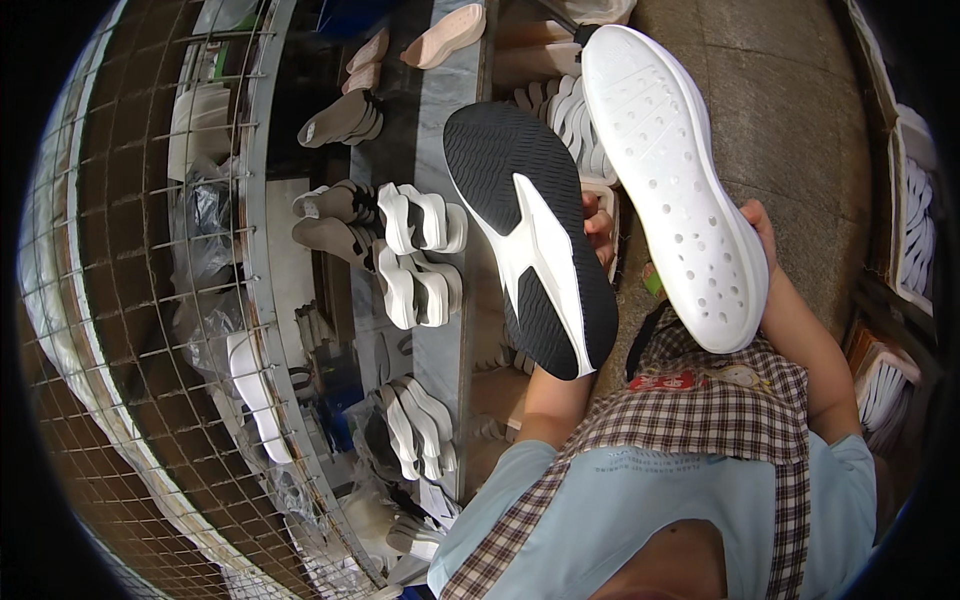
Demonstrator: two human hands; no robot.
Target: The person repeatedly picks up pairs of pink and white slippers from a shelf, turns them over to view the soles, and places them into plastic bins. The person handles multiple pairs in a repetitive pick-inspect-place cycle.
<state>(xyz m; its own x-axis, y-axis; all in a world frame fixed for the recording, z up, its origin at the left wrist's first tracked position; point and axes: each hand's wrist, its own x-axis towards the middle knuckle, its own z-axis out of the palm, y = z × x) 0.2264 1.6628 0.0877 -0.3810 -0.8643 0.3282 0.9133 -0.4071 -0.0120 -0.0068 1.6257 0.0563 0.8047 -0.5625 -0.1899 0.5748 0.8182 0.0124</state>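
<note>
- Your checked apron (pixel 690 428), right of the counter (pixel 438 347), carries a red patch (pixel 668 382) with pale characters on it; a small yellowish print sits beside that patch;
- your light blue shirt (pixel 620 510), also right of the counter, bears a line of small, faint lettering, too weak to make out;
- the black-and-white sole (pixel 540 225) is held up just right of the counter, hiding part of its edge; its underside faces you, with wavy black tread at both ends and a smooth white branching piece between;
- the white sole (pixel 675 170) is held up farther right of the counter; it shows a lightly ribbed wide end and round dimples scattered toward the narrower end;
- your left hand (pixel 598 232) has its fingers curled on the black-and-white sole's edge away from the counter; the rest of that hand is hidden behind it;
- your right hand (pixel 762 235) is clamped on the white sole's edge farthest from the counter, thumb showing; its other fingers are hidden;
- white shoe soles (pixel 398 285) stand in rows on the counter; a beige sole (pixel 447 37) lies at its far end; wire mesh (pixel 228 295) rises left of it.
</note>
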